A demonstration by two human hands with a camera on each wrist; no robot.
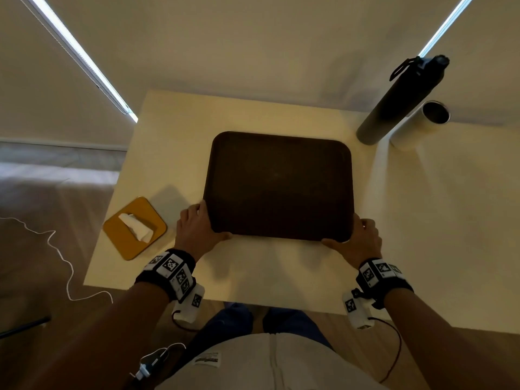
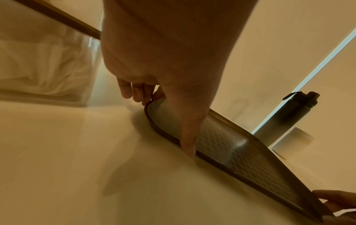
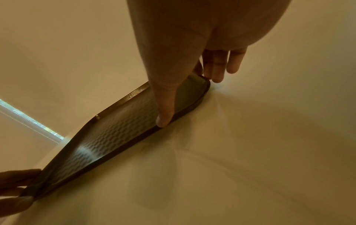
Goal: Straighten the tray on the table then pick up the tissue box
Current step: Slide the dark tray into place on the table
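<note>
Gripping the tray (image 1: pixel 278 187) at its 2 near corners, thumbs and fingers clamped on the rim, we find the tissue box (image 1: pixel 135 228) at 9 o'clock, just beside our left hand (image 1: pixel 197 229); our right hand (image 1: pixel 360 240) lies farther.

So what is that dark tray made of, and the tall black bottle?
The tray looks like hard brown plastic: its floor has a moulded honeycomb texture with a dull sheen in the wrist views, though the material isn't certain. The bottle looks like matte-coated metal, smooth and unshiny, but could be plastic.
</note>
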